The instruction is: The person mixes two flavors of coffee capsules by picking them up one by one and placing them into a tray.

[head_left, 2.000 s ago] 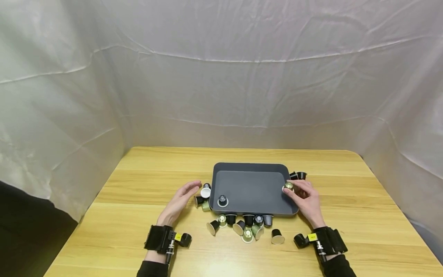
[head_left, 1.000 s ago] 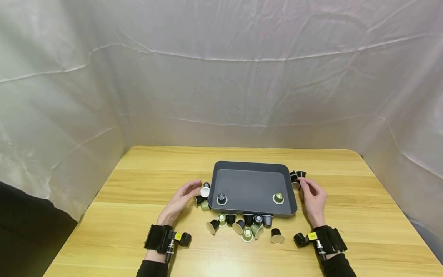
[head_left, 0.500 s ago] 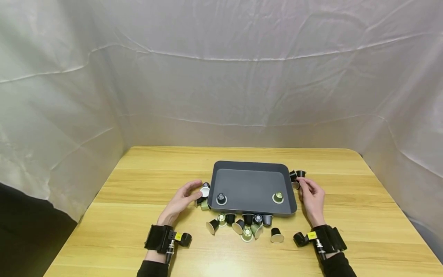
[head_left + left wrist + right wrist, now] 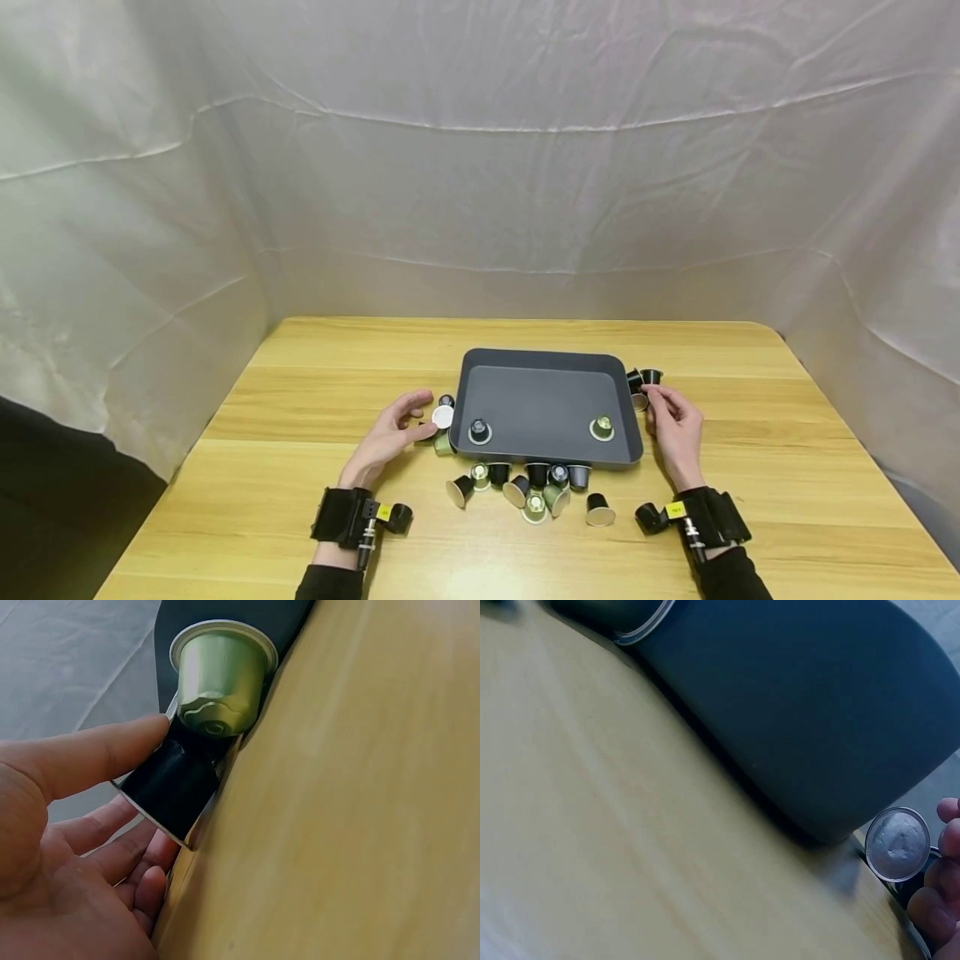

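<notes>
My left hand [image 4: 386,433] is left of the grey tray [image 4: 540,400], fingers spread loosely. In the left wrist view its straight thumb lies along a black coffee capsule [image 4: 172,787] tipped on its side; the other fingers curve behind. A green capsule [image 4: 221,679] is just beyond, and a white-lidded one [image 4: 442,417] shows past the thumb. Right of the tray, my right hand [image 4: 678,433] pinches at the lower end of a black capsule [image 4: 651,377]. A pale-lidded capsule [image 4: 898,846] sits by those fingertips, which partly leave the right wrist view.
Inside the tray, a dark capsule [image 4: 479,430] stands near the left corner and a gold-green one [image 4: 602,427] near the right. Several capsules lie along the tray's front edge, with one black capsule [image 4: 599,510] farther right. A pale curtain [image 4: 525,208] hangs behind the table.
My right hand has set the gold-green capsule in the tray and moved to the black capsules at the right. My left thumb has lowered from the white-lidded capsule over the black one.
</notes>
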`<state>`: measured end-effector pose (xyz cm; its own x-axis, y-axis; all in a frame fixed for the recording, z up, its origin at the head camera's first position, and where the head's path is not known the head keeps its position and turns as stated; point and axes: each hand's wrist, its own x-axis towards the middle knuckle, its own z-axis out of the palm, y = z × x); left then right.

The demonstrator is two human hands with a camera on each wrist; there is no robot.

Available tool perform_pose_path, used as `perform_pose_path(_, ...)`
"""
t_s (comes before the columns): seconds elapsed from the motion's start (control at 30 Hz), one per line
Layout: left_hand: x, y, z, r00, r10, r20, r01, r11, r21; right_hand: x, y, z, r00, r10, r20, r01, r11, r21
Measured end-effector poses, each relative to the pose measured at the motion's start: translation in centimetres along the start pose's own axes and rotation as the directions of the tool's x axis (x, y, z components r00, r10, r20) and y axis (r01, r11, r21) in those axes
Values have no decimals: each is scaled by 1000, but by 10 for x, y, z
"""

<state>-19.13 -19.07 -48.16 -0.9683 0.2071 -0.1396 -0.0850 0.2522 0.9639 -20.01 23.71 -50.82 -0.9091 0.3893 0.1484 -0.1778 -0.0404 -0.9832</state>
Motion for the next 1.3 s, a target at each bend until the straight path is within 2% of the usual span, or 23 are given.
perform_pose_path(0.23,-3,-1,-6,999,14,33,-14,1000,18,-1,-1,1,1000,-2,-11,2,1000,14)
perform_pose_path(0.57,-6,2,-6,999,35,-6,-34,991,132,0,1,1,1000,11,-19,-10,999,36)
perform_pose_path(0.87,-7,1,-4,998,19,-63,-11,991,135,-1,1,0,1000,9,-10,-8,1000,10)
perform_pose_path(0.97,-7,1,-2,996,9,-87,1,994,112,-1,1,-1,1000,9,-13,-9,1000,7)
perform_pose_path(1.17,-7,3,-1,992,-16,-127,26,997,76,-1,1,0,1000,19,-9,-18,999,43)
perform_pose_path(1.3,-7,5,-1,989,-2,-145,14,997,80,0,1,0,1000,19,-10,-19,999,45)
